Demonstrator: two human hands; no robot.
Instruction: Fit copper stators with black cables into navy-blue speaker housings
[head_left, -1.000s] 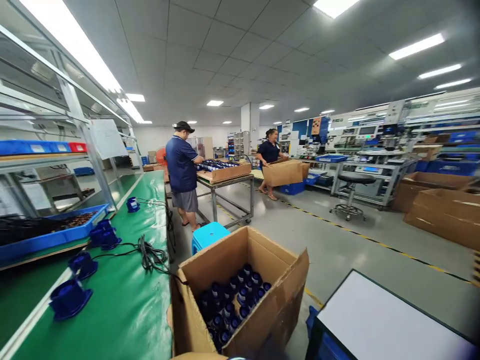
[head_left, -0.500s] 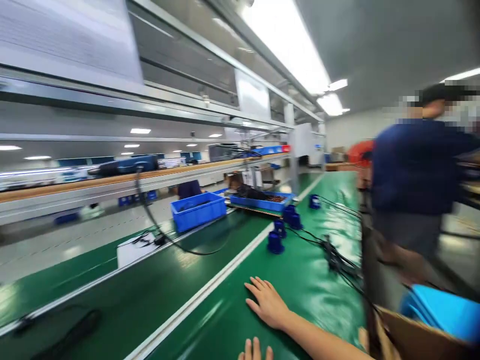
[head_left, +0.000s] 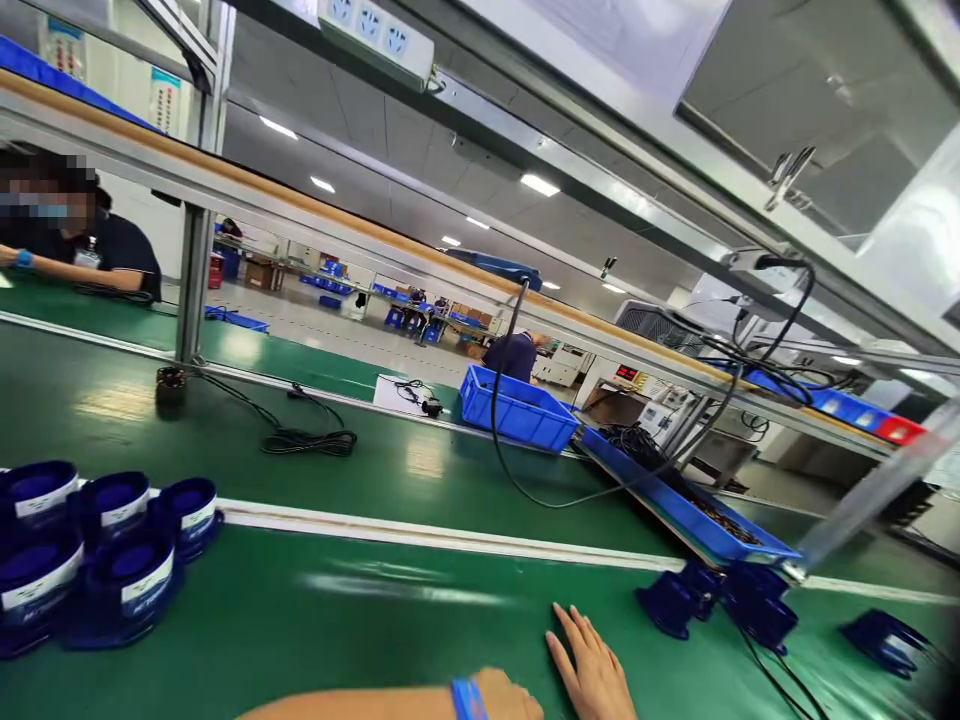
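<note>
My right hand [head_left: 594, 668] lies flat on the green bench mat [head_left: 360, 610] at the bottom edge, fingers stretched out and holding nothing. My left forearm comes in from the left with a blue wristband [head_left: 465, 699]. Only the back of my left hand [head_left: 510, 697] shows beside the right one, and its fingers are hidden. Several dark blue round parts with white labels [head_left: 112, 555] stand in a cluster at the far left of the mat. Dark blue holders [head_left: 679, 602] sit just right of my right hand.
A tilted blue tray [head_left: 675, 500] of dark parts and a blue bin [head_left: 517, 410] stand behind the white divider strip [head_left: 450, 535]. Black cables [head_left: 307, 440] lie on the far belt. A co-worker [head_left: 82, 250] sits across at the far left. A power strip [head_left: 375, 35] hangs overhead.
My view has swung left from the aisle and cardboard box to the bench. Both hands came into view on the mat, and the labelled blue parts now show at the left.
</note>
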